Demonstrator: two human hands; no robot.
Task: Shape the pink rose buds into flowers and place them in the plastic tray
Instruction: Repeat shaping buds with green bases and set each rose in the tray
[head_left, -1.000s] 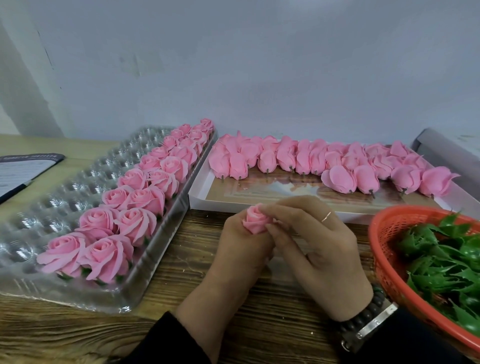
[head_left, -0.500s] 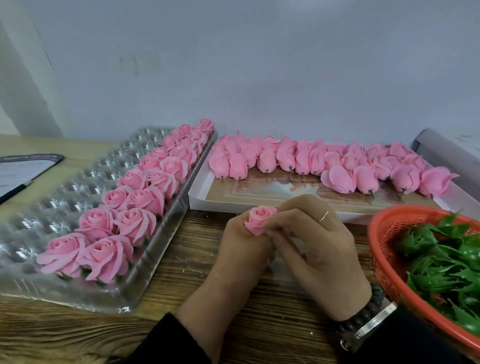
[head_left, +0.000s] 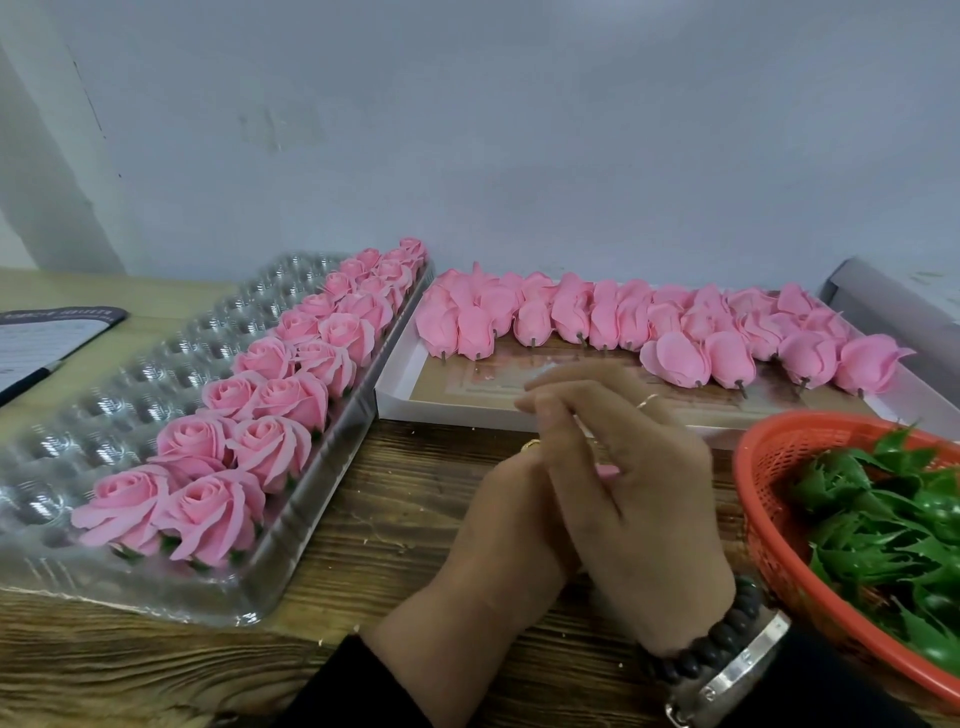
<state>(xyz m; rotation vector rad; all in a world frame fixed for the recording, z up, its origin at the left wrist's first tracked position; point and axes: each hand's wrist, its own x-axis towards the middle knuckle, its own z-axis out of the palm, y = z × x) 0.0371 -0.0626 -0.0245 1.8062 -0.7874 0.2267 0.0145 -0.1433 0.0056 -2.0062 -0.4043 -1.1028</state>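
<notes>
Rose (head_left: 607, 471) mostly behind right hand (head_left: 644, 499)
</notes>
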